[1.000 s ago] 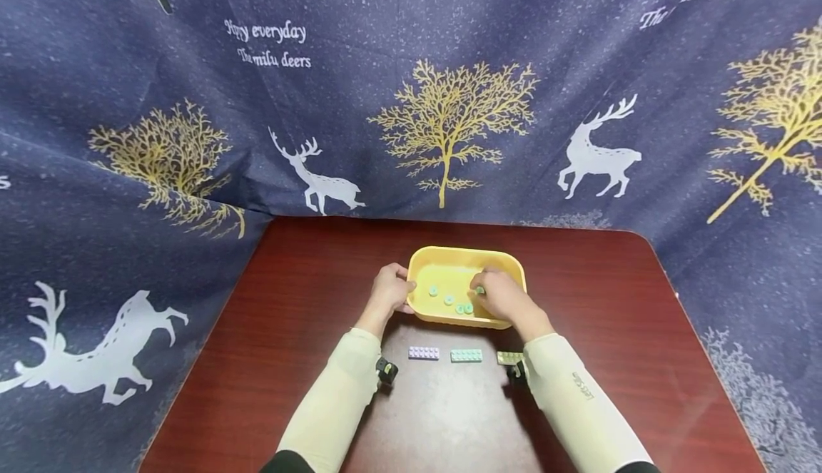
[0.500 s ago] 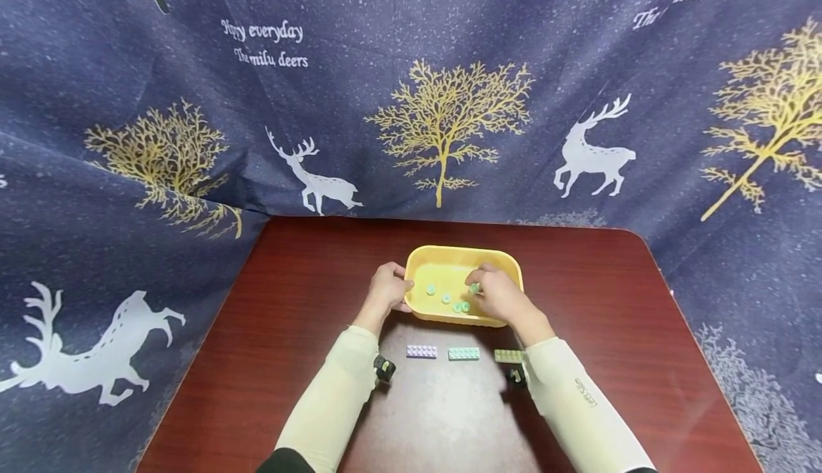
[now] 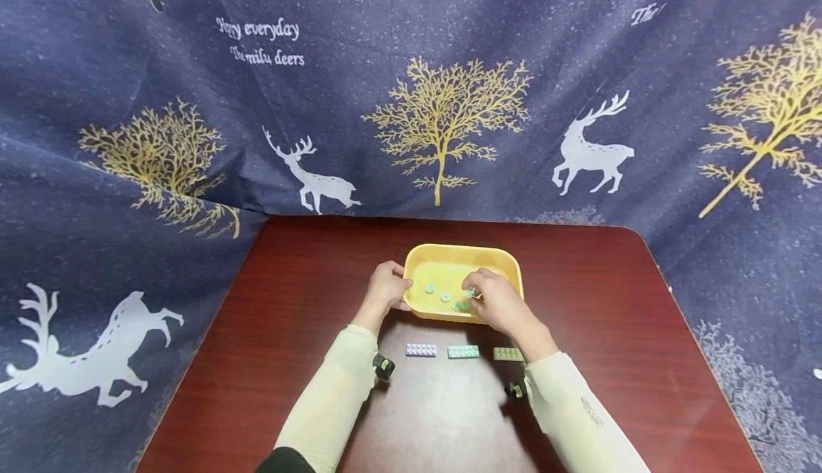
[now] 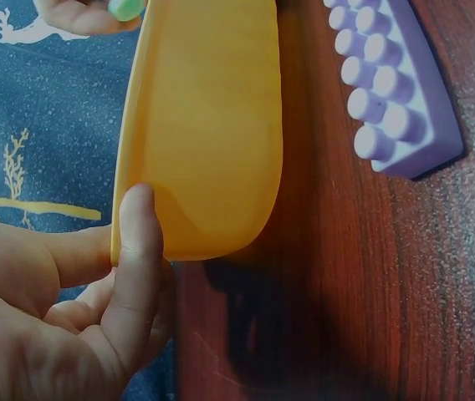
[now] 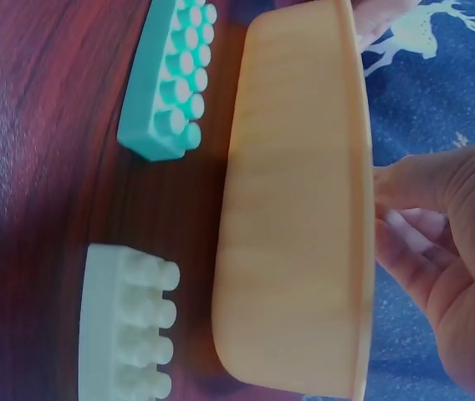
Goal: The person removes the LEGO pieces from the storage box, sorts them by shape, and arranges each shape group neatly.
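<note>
My left hand holds the left end of a yellow plastic bin; in the left wrist view its thumb lies on the outer wall, with fingers at the rim. Over the bin's right half, my right hand pinches a small round green piece, which also shows as a green edge at the top of the left wrist view. Several similar green ring-like pieces lie on the bin floor. In the right wrist view the bin wall hides the right fingertips.
Three studded toy bricks stand in a row in front of the bin: a lilac one, a teal one and a pale yellow-green one. The table is dark red wood, with a blue patterned cloth behind.
My right hand has moved a little left and toward me within the bin, with the green piece between its fingers. The left hand keeps its hold on the bin's end.
</note>
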Demonstrator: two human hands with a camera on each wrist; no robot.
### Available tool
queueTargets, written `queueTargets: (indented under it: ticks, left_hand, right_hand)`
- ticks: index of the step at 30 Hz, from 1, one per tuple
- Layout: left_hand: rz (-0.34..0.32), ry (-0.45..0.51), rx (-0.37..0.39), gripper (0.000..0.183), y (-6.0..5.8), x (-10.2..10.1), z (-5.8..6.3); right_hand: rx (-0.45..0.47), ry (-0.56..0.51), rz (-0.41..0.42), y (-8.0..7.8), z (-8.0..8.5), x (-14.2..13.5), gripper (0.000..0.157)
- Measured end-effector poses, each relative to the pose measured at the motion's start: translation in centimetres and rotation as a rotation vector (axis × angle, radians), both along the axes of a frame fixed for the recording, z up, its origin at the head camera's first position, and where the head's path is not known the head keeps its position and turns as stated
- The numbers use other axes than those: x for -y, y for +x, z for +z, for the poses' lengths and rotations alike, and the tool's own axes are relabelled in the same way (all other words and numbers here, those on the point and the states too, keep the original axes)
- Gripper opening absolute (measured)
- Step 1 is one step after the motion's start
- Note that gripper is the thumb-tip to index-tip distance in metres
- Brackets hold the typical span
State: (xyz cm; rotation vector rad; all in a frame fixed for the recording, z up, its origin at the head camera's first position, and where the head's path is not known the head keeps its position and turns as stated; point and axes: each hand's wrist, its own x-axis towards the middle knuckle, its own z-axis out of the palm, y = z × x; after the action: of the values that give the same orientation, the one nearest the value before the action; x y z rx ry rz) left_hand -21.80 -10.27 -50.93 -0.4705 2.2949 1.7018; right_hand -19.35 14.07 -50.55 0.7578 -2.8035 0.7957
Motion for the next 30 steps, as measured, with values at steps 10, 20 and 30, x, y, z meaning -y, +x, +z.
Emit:
queueTargets:
  ticks: [10, 20, 30]
  left_hand:
    - [-0.013, 0.012, 0.002, 0.024, -0.1, -0.1, -0.1]
    - [-0.01, 0.021, 0.019, 0.029, -0.1, 0.0, 0.3]
    - [-0.002, 0.071, 0.014, 0.02, -0.1, 0.0, 0.2]
  right_hand:
    - [0.0, -0.031, -0.024, 1.6, 0.9, 0.5, 0.025]
    - [-0.047, -0.037, -0.003, 2.5, 0.8, 0.8, 0.011]
    - [-0.032, -0.063, 0.057, 3.5, -0.5, 1.8, 0.021]
